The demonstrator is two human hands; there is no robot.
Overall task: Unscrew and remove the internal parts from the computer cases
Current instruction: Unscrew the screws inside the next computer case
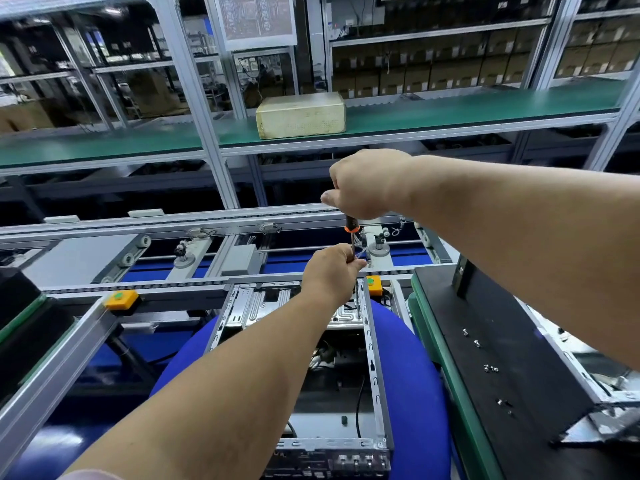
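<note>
Both of the person's bare arms were stretched forward over the bench, the right one coming in high from the right side, the left one rising from the lower left. The right hand [369, 183] was clenched in a fist around the top of a screwdriver [352, 237], knuckles toward me, so that only the lower end of the black and orange handle showed beneath it; the tool stood nearly upright, its thin metal shaft running straight down. The left hand [330, 268] sat directly under the right, its fingers curled and pinching the shaft near the tip, just beyond the far edge of the case. The open computer case [372, 358] lay flat below the left forearm, resting on a round blue stool seat [415, 368], with its metal frame bare, some dark cables inside and a row of ports on the near edge. The hands worked above the case's far end, close to its right far corner. To the right, a black panel [491, 341] lay on the green-edged table, with several small loose screws [490, 368] scattered along it. Behind the hands ran an aluminium conveyor frame [207, 221], and above it a green shelf [450, 110] carried a yellowed box [300, 115].
</note>
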